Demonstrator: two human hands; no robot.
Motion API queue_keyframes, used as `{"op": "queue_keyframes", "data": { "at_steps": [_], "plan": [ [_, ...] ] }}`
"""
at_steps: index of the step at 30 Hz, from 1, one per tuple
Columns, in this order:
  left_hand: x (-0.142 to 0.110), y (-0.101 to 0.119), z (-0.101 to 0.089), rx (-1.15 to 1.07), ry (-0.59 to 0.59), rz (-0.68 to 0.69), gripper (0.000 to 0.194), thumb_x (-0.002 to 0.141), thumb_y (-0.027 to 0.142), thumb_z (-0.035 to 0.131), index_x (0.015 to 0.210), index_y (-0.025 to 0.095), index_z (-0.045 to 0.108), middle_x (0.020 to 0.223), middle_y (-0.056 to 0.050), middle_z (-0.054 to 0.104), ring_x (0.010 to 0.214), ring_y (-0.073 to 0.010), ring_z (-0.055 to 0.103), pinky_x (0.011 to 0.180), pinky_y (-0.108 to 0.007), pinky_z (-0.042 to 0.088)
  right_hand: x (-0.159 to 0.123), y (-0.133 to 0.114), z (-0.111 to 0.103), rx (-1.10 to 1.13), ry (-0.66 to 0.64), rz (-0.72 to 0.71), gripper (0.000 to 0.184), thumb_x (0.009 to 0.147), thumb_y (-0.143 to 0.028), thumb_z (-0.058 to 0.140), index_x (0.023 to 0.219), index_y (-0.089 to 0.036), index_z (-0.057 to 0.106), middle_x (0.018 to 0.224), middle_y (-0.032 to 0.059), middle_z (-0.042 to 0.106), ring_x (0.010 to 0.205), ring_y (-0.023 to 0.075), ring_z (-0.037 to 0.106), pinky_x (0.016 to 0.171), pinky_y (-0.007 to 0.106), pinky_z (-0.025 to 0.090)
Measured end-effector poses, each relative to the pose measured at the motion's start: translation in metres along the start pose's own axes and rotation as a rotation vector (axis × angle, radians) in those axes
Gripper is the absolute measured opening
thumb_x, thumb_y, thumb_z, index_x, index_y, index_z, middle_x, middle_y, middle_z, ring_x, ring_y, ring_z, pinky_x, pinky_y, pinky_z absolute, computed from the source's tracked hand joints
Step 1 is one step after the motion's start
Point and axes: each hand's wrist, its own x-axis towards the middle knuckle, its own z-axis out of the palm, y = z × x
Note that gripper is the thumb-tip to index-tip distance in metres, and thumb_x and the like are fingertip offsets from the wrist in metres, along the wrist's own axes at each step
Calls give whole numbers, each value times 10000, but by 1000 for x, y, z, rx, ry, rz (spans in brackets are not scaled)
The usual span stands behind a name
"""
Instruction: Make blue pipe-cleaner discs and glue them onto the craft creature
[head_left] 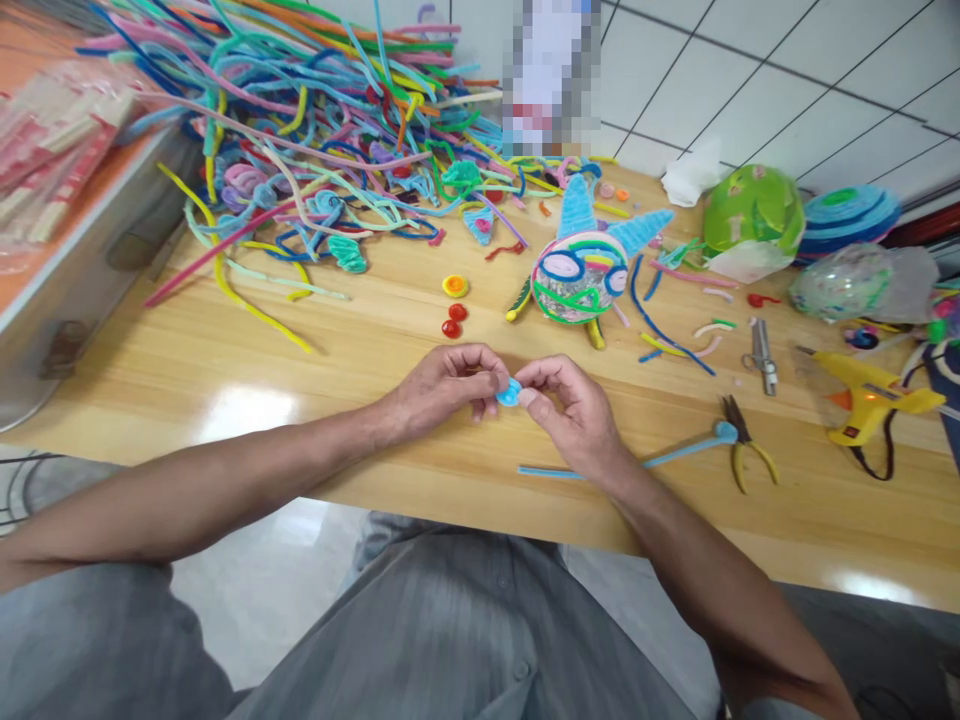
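Between my two hands, just above the wooden table, is a small light-blue pipe cleaner coil (509,392). My left hand (466,380) pinches its left side, and my right hand (568,405) pinches its right side with thumb and forefinger. A straight blue pipe cleaner (686,452) with a coiled end lies partly under my right forearm. Beyond my hands stands a round figure (574,285) with blue ears and pipe cleaner trim. Red coils (453,321) and a yellow-orange coil (454,286) lie in front of my left hand.
A big heap of coloured pipe cleaners (322,130) covers the back left. At right lie pliers (742,445), a yellow glue gun (870,395) and a utility knife (763,357). A green round object (754,215) stands at the back right. An orange-lined case (90,240) borders the left.
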Motion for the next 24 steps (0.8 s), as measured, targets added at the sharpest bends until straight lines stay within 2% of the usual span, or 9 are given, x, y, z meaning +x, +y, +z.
{"op": "queue_keyframes", "data": {
  "at_steps": [4,7,11,17,24],
  "plan": [
    [-1,-2,2,-70,13,32,308,799,393,853,861,141,688,778,-22,735,686,-129,693,639,-236,573,2,0,3,27,53,28,203,922,-395,751,1032,-245,671,937,20,732,820,165,647,775,328,530],
    [-1,-5,3,-37,-15,42,350,822,443,841,885,137,684,795,-36,738,716,-144,706,653,-252,591,2,4,5,51,77,48,183,923,-379,747,1030,-244,688,911,11,738,800,153,653,752,312,523],
    [-3,-6,2,118,-10,110,325,866,444,787,915,137,691,769,-29,709,664,-129,663,642,-250,573,2,6,4,32,62,54,148,919,-331,740,1030,-240,701,892,7,750,781,150,670,728,301,529],
    [-6,-2,0,521,95,323,184,892,301,701,846,127,741,754,-36,691,668,-109,586,601,-205,459,2,0,1,-149,57,-22,62,927,-212,693,968,-240,730,861,1,742,759,145,652,737,302,517],
    [-7,-8,0,648,98,401,192,907,235,635,856,120,780,738,-46,742,623,-108,630,587,-193,462,0,3,2,-131,117,-12,112,882,-176,691,983,-223,708,830,-19,718,701,117,621,680,258,501]
  ]
}}
